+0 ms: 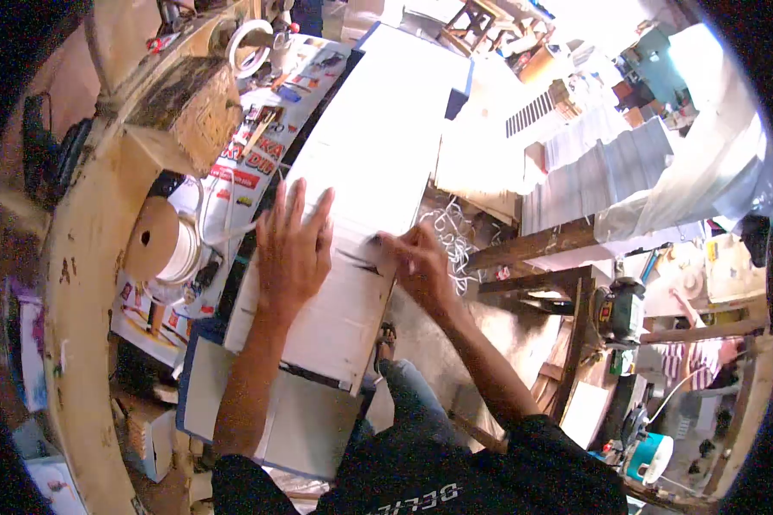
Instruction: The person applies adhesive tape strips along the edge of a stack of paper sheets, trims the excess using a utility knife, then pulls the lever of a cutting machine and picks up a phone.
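Note:
My left hand (290,257) lies flat with fingers spread on a long white stack or board (386,112), near its left edge. Across from it, my right hand (423,264) is closed in a pinch over the right edge of that white surface. Something small and dark shows at its fingertips, too blurred to name. Just below the fingertips is a dark slit or mark (361,263) in the white surface. Under the near end sits a grey panel with blue edges (309,421). A thin white strip (232,232) runs from the left towards my left hand.
On the left stand a spool of white cord (167,245), a wooden block (197,112) and a roll of tape (251,49). Tangled white cord (451,240) lies right of the board. Further right are paper stacks (601,163), a bench grinder (620,311) and another person's striped clothing (687,365).

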